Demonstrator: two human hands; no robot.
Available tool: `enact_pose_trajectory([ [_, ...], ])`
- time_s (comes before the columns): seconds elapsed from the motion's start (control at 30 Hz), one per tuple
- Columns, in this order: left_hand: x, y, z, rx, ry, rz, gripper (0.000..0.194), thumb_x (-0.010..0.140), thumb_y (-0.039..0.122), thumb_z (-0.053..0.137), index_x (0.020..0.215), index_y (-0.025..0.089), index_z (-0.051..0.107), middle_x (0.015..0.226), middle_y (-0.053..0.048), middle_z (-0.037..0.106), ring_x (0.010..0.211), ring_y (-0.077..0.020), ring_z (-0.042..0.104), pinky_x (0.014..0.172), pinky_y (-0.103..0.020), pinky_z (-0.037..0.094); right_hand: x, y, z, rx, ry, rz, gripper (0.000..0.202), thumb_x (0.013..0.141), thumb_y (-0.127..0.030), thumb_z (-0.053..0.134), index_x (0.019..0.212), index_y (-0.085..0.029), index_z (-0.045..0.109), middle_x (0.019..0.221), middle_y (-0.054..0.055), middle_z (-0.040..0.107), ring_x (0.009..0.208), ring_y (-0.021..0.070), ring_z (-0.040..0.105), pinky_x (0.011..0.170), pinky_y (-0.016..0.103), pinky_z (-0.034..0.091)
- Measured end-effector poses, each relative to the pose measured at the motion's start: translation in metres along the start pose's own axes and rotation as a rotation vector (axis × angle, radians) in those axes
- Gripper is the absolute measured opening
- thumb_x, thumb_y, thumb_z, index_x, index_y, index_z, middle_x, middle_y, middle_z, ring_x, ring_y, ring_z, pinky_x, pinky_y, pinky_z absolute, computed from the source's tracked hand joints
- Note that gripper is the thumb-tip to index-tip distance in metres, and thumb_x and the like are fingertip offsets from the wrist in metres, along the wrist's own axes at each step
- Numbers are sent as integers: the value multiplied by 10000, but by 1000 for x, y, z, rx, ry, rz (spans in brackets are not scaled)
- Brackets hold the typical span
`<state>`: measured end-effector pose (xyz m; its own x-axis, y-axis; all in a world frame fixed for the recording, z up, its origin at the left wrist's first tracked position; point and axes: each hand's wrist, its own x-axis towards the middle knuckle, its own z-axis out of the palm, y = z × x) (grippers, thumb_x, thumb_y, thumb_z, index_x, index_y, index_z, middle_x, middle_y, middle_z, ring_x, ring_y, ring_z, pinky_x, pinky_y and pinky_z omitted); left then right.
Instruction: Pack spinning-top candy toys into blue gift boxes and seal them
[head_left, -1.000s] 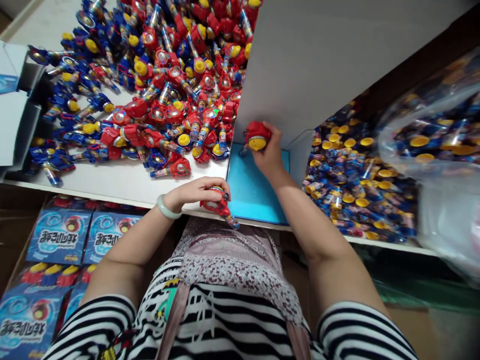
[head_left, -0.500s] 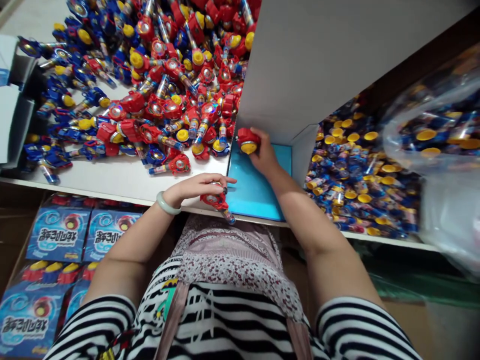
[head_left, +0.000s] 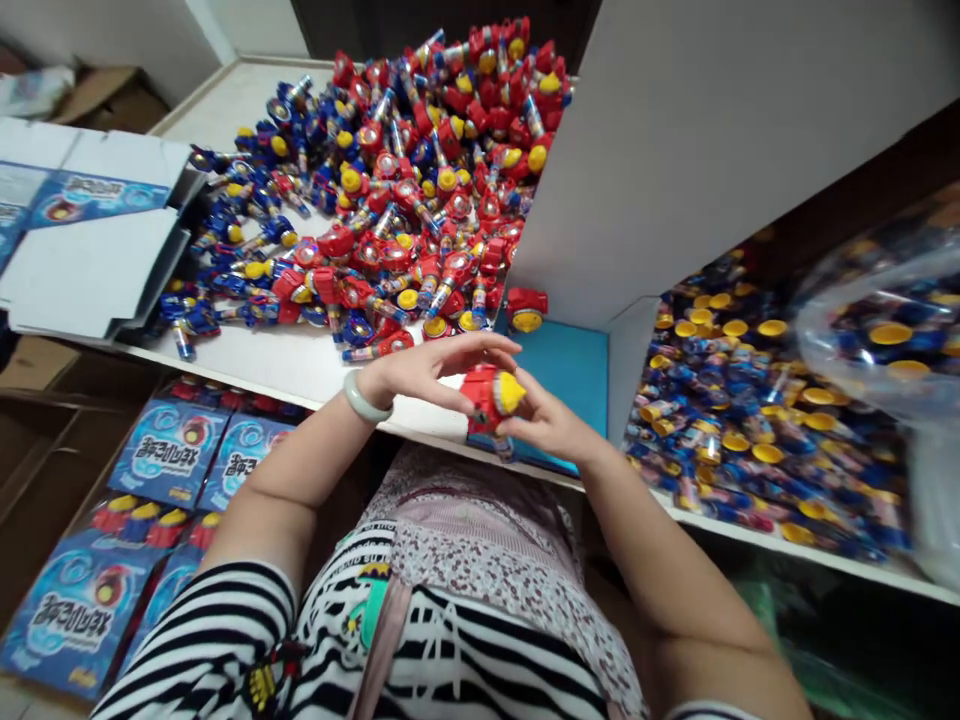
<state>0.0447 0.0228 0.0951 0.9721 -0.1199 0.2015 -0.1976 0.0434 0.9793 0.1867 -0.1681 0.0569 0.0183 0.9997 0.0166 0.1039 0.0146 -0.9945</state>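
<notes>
Between my two hands, above the near edge of the table, is a red toy with a pointed yellow cap and a clear tube hanging below. My right hand grips its yellow side with thumb and fingers. My left hand, with a pale bangle on the wrist, is curved around the other side; its thumb touches the red body and its fingers arch over the top. Just beyond, a second red toy lies at the far left corner of a blue box, with neither hand on it.
A big heap of red and blue toys covers the table at left. Flat printed cartons lie beyond it. A tall white box flap rises behind the blue box. Yellow-capped tubes fill the right side. Packed blue boxes stand below left.
My right hand has let go of one red toy at the blue box's far corner and come back to grip the toy at my left hand. The view has shifted, with the heap now lower and further right.
</notes>
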Motion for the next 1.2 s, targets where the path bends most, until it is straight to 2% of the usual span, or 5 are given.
enact_pose_trajectory([
  [0.1, 2, -6, -1, 76, 198, 29, 594, 760, 372, 823, 1288, 226, 592, 1289, -127, 613, 1181, -246, 610, 987, -362, 511, -1, 6, -3, 54, 156, 16, 1030, 728, -448, 832, 1568, -285, 258, 1412, 119, 569, 1212, 264, 633, 1059, 460, 520],
  [0.3, -9, -44, -74, 613, 1116, -83, 437, 769, 377, 790, 1117, 173, 622, 1050, -77, 620, 1002, -211, 596, 902, -325, 496, 12, 39, -46, -213, 642, -161, 983, 653, -483, 863, 1452, -291, 324, 1245, 102, 635, 952, 237, 716, 803, 408, 626],
  [0.47, 8, -71, -101, 539, 1012, -308, 329, 785, 302, 722, 1063, 151, 632, 860, -42, 607, 803, -191, 576, 725, -275, 490, 40, 67, -48, -419, 1024, -323, 816, 685, -497, 814, 1323, -261, 363, 1247, 110, 562, 1059, 233, 665, 918, 419, 577],
  [0.73, -23, -54, -93, 157, 1254, -161, 223, 803, 215, 568, 1021, 189, 607, 743, 4, 548, 516, -103, 464, 500, -216, 368, 40, 87, -38, -505, 1076, -304, 773, 670, -525, 804, 1234, -266, 344, 1252, 111, 441, 1178, 267, 565, 1073, 493, 456],
  [1.2, -33, -48, -20, -345, 1030, 16, 354, 824, 336, 676, 1160, 244, 610, 970, -55, 674, 613, -120, 581, 532, -249, 449, 44, 95, -42, -557, 1048, -346, 789, 706, -551, 771, 1261, -264, 290, 1247, 123, 448, 1135, 268, 602, 1053, 512, 480],
])
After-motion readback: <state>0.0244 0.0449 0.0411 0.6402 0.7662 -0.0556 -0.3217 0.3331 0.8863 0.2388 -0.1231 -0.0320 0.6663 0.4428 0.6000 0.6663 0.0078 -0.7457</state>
